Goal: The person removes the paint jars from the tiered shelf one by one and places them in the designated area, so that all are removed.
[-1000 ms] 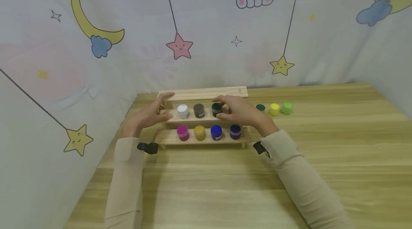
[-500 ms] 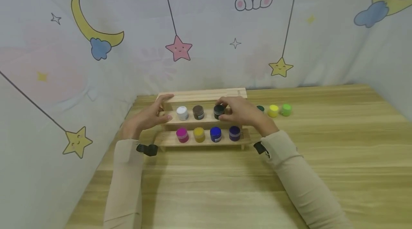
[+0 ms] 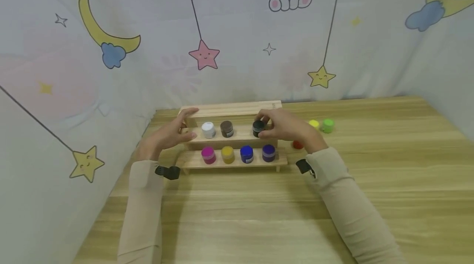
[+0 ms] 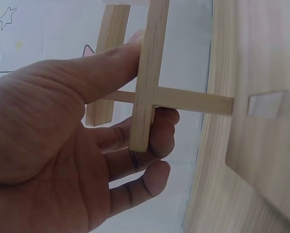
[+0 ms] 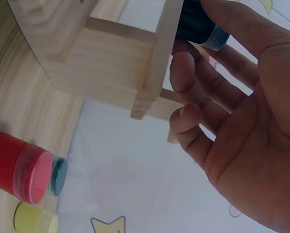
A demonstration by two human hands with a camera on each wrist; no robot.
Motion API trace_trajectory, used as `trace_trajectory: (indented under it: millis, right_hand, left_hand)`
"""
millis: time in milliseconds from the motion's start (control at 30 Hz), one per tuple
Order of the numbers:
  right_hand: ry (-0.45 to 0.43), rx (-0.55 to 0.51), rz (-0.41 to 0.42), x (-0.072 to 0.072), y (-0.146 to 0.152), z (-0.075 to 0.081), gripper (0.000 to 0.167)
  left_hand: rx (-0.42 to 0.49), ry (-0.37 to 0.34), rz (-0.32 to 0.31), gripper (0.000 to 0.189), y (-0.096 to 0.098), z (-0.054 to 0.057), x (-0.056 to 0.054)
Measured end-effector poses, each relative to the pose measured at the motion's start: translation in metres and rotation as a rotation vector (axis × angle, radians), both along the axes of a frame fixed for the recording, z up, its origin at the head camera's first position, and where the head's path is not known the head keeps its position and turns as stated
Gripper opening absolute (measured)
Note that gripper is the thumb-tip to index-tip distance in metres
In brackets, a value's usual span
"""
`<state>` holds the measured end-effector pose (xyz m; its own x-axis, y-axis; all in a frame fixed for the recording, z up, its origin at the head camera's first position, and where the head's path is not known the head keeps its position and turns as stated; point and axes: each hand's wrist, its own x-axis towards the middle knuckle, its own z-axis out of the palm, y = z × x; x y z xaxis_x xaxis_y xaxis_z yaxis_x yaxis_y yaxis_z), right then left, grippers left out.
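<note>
A tiered wooden rack (image 3: 233, 110) stands on the table. My left hand (image 3: 163, 137) grips the rack's left end, the thumb on one side of a shelf board (image 4: 152, 68) and fingers curled behind it. Between thumb and fingers, my right hand (image 3: 286, 126) pinches a black-looking paint jar (image 3: 258, 128) near the right end of the middle shelf; it looks dark teal in the right wrist view. Left of it on that shelf stand a white jar (image 3: 208, 130) and a brown jar (image 3: 227, 129). Below are magenta (image 3: 208, 155), ochre (image 3: 227, 155), blue (image 3: 247, 154) and purple jars (image 3: 268, 153).
Right of the rack, a yellow jar (image 3: 314, 124) and a light green jar (image 3: 328, 126) stand on the table (image 3: 389, 148). A red jar (image 5: 18, 167) and a teal-lidded jar (image 5: 59, 177) are there too. A patterned cloth (image 3: 244, 74) hangs behind.
My right hand has moved the dark jar rightward along the middle shelf, widening the gap from the brown jar. The left hand keeps its hold on the rack.
</note>
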<state>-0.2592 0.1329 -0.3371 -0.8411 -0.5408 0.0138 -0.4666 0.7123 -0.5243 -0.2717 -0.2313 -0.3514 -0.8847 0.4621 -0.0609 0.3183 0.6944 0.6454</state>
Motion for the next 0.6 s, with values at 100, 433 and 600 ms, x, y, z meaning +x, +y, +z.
trace_trajectory:
  millis: [100, 433, 600]
  right_hand:
    - [-0.012, 0.004, -0.004, 0.0, 0.005, 0.001, 0.044]
    - [-0.054, -0.013, 0.017, -0.001, 0.023, 0.007, 0.041]
    - [-0.068, -0.014, -0.014, 0.0, 0.033, 0.01, 0.043]
  left_hand:
    - [0.006, -0.011, 0.0, 0.076, 0.0, 0.001, 0.0]
    - [0.001, -0.002, -0.001, 0.076, -0.001, 0.002, 0.001]
    - [-0.005, -0.011, 0.007, 0.076, 0.0, 0.001, 0.001]
